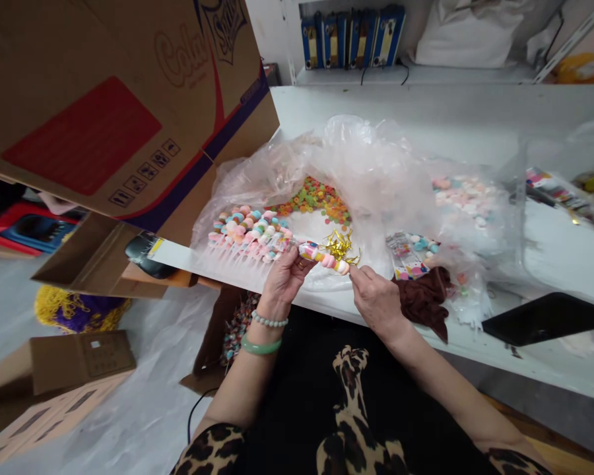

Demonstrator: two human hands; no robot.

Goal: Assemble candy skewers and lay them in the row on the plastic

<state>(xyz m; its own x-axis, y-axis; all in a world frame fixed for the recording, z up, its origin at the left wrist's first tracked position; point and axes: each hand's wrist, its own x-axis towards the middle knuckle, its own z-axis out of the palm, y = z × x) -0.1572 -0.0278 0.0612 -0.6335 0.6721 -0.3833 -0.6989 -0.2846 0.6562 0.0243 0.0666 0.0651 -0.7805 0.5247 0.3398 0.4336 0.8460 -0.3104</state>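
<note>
My left hand [283, 277] is closed around the lower end of a wrapped candy skewer [321, 255] of pink and white sweets, held just above the white table's front edge [525, 369]. My right hand [373, 295] pinches the skewer's other end, beside a gold curly ribbon [340, 245] tied on it. Right behind lies a row of finished pastel candy skewers [250, 231] on clear plastic. A heap of small green, orange and red candies [317, 196] sits further back under the crumpled plastic sheet [371, 165].
A big cardboard box [113, 105] overhangs at upper left, with more boxes [69, 369] on the floor. A dark brown cloth [423, 300], printed labels [408, 260], a black tablet [544, 318] and more bagged candies [465, 194] lie to the right. Blue binders [351, 36] stand on the back shelf.
</note>
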